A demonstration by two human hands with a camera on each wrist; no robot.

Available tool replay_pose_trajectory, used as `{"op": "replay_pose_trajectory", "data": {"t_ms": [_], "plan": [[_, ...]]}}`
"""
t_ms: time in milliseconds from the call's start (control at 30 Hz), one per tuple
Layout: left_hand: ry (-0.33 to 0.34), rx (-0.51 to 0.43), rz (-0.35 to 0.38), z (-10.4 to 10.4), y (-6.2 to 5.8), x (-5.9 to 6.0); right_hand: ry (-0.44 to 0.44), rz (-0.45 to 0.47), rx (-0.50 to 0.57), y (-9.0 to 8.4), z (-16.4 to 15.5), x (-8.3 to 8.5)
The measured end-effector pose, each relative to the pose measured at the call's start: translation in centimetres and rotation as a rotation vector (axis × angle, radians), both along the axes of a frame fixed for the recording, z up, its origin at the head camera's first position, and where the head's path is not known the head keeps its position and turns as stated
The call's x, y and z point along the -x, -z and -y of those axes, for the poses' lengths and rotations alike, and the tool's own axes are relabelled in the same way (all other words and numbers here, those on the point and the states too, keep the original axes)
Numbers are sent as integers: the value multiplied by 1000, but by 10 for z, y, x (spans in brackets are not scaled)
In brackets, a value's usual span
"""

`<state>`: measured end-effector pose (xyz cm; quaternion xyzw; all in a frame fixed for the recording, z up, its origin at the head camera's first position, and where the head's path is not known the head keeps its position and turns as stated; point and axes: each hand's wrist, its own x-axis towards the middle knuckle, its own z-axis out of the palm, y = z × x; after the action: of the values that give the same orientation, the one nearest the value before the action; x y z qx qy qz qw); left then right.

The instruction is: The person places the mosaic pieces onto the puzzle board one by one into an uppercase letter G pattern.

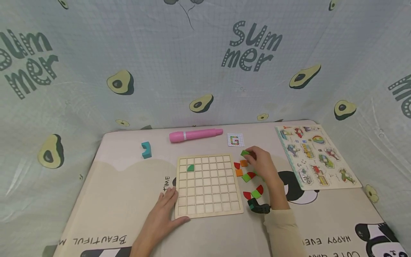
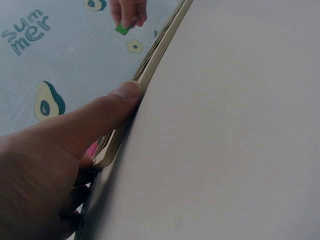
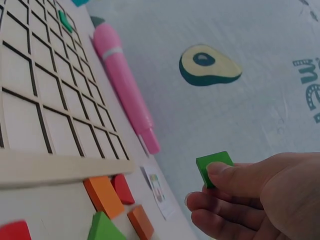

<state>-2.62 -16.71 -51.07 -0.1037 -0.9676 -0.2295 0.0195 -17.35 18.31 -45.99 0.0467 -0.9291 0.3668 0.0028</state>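
Note:
My right hand (image 1: pixel 262 165) pinches a green square tile (image 3: pixel 214 163) between thumb and fingers, above the table past the wooden grid board's (image 1: pixel 209 215) right edge. My left hand (image 1: pixel 161 215) rests at the board's near left corner. Its fingers lie along the left side, and the thumb (image 2: pixel 122 95) touches the near edge. A green quarter-round piece (image 1: pixel 191 167) sits in a cell near the board's far left corner. To the board's right lie several loose pieces: orange squares (image 1: pixel 239 172), red quarter-rounds (image 1: pixel 259 189) and green squares (image 1: pixel 255 194).
A small pattern card (image 1: pixel 236 140) lies beyond the board, with a pink marker-shaped stick (image 1: pixel 196 135) to its left. At the far left is a teal bracket-shaped block (image 1: pixel 146 150). A picture puzzle board (image 1: pixel 316 157) lies on the right. A patterned curtain (image 1: pixel 160 71) hangs behind the table.

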Motion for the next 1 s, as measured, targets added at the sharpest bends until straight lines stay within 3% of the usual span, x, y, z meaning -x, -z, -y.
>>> {"op": "replay_pose_trajectory", "data": {"t_ms": [1000], "plan": [[0,1,-9,0,3,1,-184,-23,46,8,70,7]]}}
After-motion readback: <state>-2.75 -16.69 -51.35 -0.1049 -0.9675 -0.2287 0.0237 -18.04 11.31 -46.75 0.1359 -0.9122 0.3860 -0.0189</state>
